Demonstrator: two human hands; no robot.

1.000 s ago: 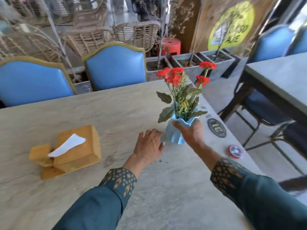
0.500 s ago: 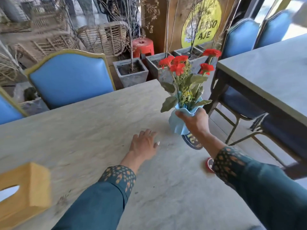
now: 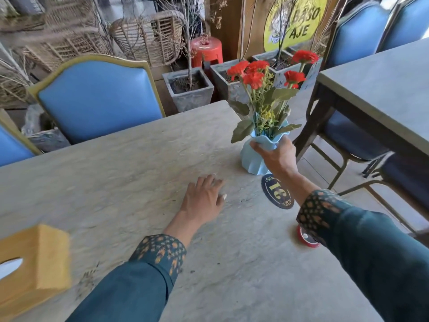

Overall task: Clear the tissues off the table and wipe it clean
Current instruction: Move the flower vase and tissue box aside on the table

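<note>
The right hand [image 3: 277, 156] gripped the blue vase [image 3: 251, 160] by its neck, base apparently just at the table [image 3: 139, 159] near its far right edge, likely set aside to free wiping room. The left hand [image 3: 202, 201] lay flat, fingers spread, empty, mid-table. A number plaque [image 3: 276, 194] sat just near of the vase. Bare surface stretched left to the tissue box [image 3: 34, 263], one tissue poking out; no loose tissues showed.

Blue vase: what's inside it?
The blue vase holds red flowers with green leaves and yellow sprigs. The right hand grips its rim, covering that side; the inside of the vase is not visible.
</note>
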